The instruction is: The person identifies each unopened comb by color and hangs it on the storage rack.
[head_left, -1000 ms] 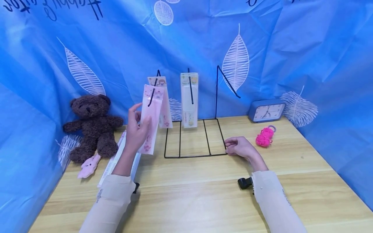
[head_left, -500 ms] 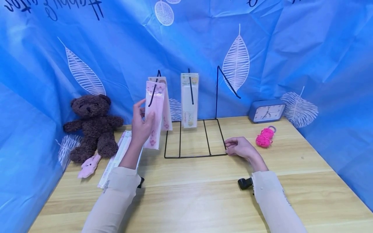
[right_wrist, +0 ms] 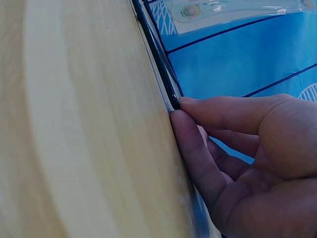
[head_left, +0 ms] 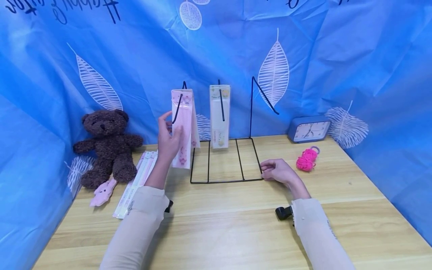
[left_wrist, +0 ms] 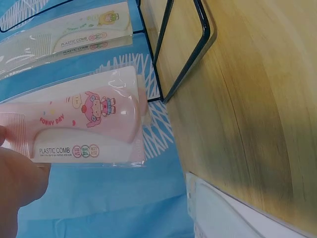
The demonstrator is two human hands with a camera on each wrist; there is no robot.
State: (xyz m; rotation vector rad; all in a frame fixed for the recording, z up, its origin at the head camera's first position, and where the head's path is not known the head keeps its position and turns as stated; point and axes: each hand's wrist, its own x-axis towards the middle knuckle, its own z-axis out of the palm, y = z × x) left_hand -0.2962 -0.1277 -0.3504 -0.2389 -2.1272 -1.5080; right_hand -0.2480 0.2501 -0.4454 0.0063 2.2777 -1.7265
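My left hand (head_left: 170, 140) grips a pink plastic comb (left_wrist: 84, 116) in a clear packet, thumb across its front. The packet hangs on the left hook of a black wire rack (head_left: 225, 182), before another pink packet. On the middle hook hang comb packets (head_left: 219, 116) with green and yellow print; the right hook (head_left: 264, 95) is bare. At the rack's front right corner, my right hand (head_left: 278, 170) pinches the base wire between thumb and finger, low against the tabletop. More packaged combs (head_left: 133, 187) lie on the table, partly behind the left forearm.
A brown teddy bear (head_left: 108, 146) sits at the left, with a small pink plush (head_left: 103, 192) at its feet. At the right back are a blue clock (head_left: 309, 128) and a pink yarn bundle (head_left: 307, 159). A blue curtain (head_left: 216, 41) hangs behind the wooden table (head_left: 233, 228).
My left hand has slid the pink comb packet back and slightly right along the left hook, close to the packet behind it. The right hand has stayed on the rack corner.
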